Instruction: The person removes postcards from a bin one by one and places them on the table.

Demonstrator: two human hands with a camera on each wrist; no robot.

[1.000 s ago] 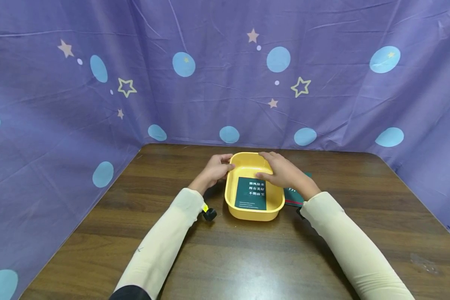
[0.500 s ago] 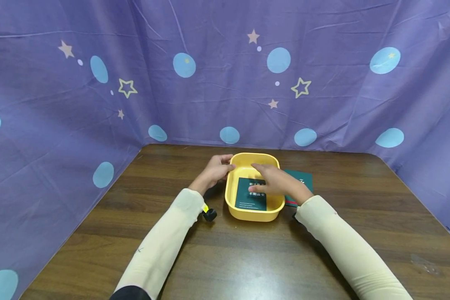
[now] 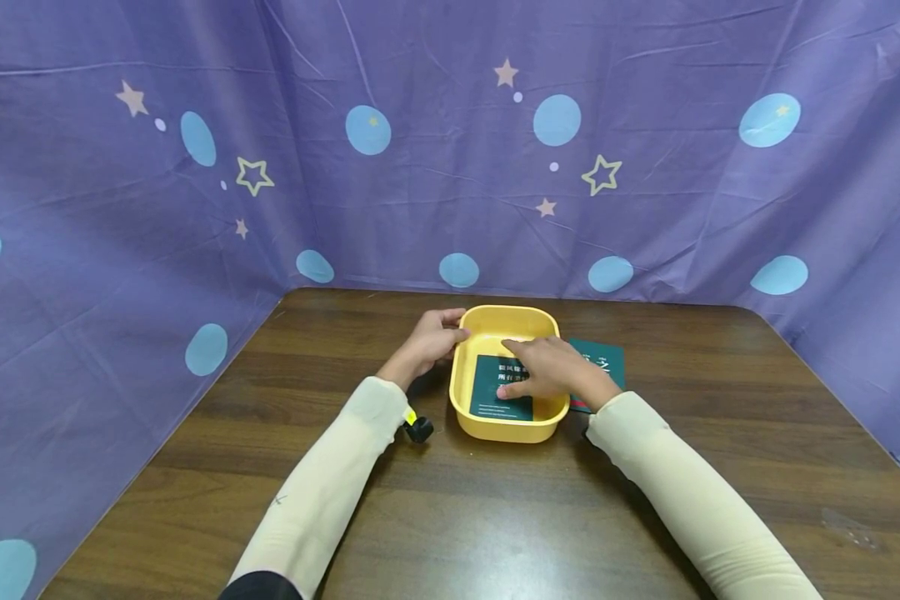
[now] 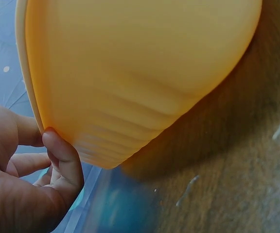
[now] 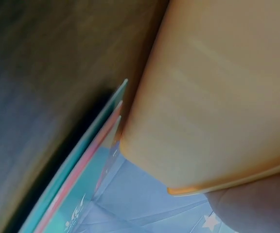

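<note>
The person's bare right hand (image 3: 551, 367) has come off the far right corner of the yellow, rounded-rectangular plastic basin (image 3: 504, 430), uncovering it, and sits nearer the wearer, its thumb over the dark green rectangular paper booklet (image 3: 489, 390) inside, hiding some white print. More of the dark green, red-striped rectangular paper book (image 3: 609, 355) outside shows.

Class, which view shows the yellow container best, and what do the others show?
Head view: it shows the yellow container from above, rim and inside, though the right hand hides part. The left wrist view shows only a cropped stretch of outer wall and rim; the right wrist view likewise.
</note>
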